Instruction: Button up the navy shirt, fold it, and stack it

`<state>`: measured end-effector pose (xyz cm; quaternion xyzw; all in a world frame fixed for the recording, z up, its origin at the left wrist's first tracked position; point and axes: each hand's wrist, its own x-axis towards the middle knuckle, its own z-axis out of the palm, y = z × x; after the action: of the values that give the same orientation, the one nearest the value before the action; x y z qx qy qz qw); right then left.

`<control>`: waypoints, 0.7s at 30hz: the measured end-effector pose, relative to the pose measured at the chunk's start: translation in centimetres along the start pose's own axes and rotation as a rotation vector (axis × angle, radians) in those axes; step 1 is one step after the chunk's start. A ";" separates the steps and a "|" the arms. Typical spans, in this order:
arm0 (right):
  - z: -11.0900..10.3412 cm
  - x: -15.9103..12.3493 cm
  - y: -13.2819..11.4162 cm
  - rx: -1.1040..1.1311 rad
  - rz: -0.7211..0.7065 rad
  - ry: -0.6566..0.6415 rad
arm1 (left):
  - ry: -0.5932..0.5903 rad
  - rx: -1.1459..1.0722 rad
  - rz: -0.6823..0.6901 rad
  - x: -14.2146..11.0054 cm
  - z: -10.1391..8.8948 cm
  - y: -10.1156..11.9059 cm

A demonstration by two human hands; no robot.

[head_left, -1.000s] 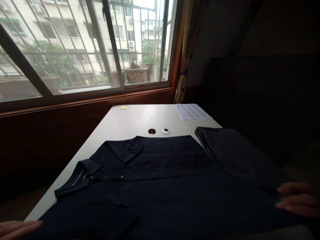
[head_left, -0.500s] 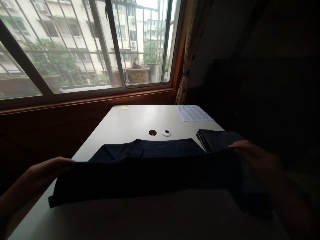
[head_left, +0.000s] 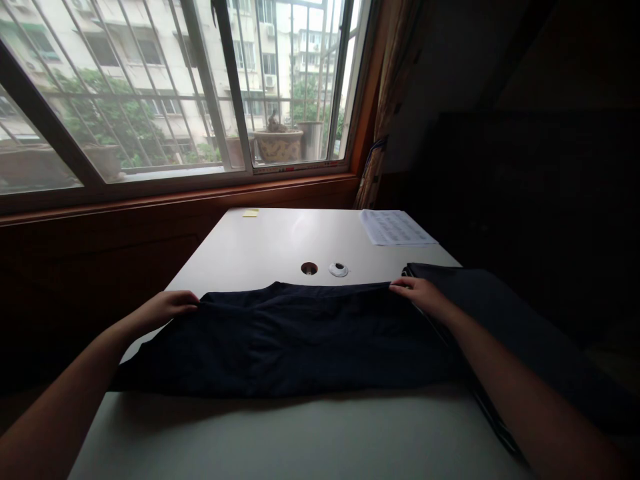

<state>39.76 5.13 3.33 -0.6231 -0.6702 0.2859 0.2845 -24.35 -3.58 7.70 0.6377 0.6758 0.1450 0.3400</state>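
A dark navy shirt (head_left: pixel 300 340) lies folded over lengthwise across the white table (head_left: pixel 280 433). Its collar and buttons are hidden under the upper layer. My left hand (head_left: pixel 175 305) pinches the far edge of the shirt near its left end. At the right end of that same edge, my right hand (head_left: pixel 417 293) grips the cloth between thumb and fingers. Just beyond my right hand and under my right forearm is a dark folded garment (head_left: pixel 480 293), which looks like trousers.
Printed papers (head_left: pixel 397 228) lie at the table's far right corner, and a yellow sticky note (head_left: pixel 251 213) at the far left. A round hole (head_left: pixel 309 269) and its white cap (head_left: pixel 339 269) are beyond the shirt. A barred window (head_left: pixel 280 80) stands behind the table.
Both hands have carried the shirt's near edge up and away from me, onto its far edge. The shirt has gone from spread flat to folded, baring the table's near part.
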 end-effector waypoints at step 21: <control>2.7 3.7 -3.7 -0.150 -0.217 0.078 | 0.003 0.002 -0.092 2.4 0.7 -1.7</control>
<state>35.12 8.54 4.33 -0.5771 -0.7416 0.1782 0.2919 -25.16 -1.66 5.45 0.6060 0.7052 0.1294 0.3447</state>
